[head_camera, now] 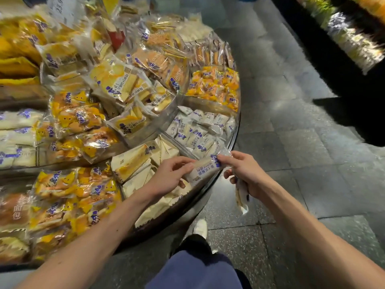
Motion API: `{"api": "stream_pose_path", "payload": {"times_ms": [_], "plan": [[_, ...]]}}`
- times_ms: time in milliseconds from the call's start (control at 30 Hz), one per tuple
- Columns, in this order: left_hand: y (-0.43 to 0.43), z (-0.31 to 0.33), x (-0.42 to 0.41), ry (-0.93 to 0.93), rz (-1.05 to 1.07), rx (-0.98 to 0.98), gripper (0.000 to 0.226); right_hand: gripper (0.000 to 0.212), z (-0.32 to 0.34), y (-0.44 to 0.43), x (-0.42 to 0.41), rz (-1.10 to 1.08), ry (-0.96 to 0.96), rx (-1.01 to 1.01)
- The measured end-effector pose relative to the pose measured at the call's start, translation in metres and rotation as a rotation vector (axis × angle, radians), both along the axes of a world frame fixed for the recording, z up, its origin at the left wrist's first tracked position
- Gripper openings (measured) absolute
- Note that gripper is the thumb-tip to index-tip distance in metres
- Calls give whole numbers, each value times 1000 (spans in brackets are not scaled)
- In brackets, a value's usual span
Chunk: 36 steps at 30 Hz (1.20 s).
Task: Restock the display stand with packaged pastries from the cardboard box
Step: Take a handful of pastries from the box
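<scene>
The white packet (203,168) is pinched endwise between left hand (168,178) and right hand (243,170), long axis slanted over the display stand (236,138) rim; the matching compartment (198,130) lies just beyond; a second packet (241,195) is gripped in the right.

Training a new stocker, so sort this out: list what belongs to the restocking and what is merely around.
Job: white packet held by left hand and right hand; second packet in right hand; stocked white packets; display stand.
Around: orange packets; price sign; dark shelf.
</scene>
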State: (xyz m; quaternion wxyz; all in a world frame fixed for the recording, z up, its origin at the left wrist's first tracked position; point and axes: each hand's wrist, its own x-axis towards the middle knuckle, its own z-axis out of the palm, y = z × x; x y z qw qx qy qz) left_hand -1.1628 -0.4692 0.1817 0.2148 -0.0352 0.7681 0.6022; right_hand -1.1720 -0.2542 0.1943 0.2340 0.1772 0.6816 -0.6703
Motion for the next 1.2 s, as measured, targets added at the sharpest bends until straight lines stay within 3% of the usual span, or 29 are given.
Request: {"api": "stream_pose_path", "payload": {"times_ms": [133,233,333,400,500,600,667,733,800,1000,1133,1200], "plan": [[15,-9,-24,78,-86,-222,35,14,-7,9,-34,159,42,101],[32,-14,-50,-14,-80,-94,25,13,-13,12,-68,333,76,165],[44,-18,-81,-50,-38,-44,14,35,-20,15,-109,356,46,149],[48,-26,-99,-119,149,70,6,43,-23,19,-131,405,18,160],[63,-33,-111,-275,552,371,21,40,-27,30,-160,641,4,202],[79,-34,-116,-334,738,564,27,31,-30,34,-194,777,-26,228],[83,-40,-118,-350,843,589,44,23,-35,32,-215,804,-8,232],[82,-45,-120,-290,923,458,63,18,-36,26,-233,912,66,289],[80,-47,-121,-208,893,185,72,22,-37,15,-251,1057,133,371],[86,-73,-116,-161,799,-380,44,30,-52,-25,-294,1415,387,577],[104,-80,-120,-139,848,-505,37,38,-62,-36,-299,1520,527,607],[108,-87,-124,-100,789,-737,38,37,-67,-41,-302,1573,635,665]]}}
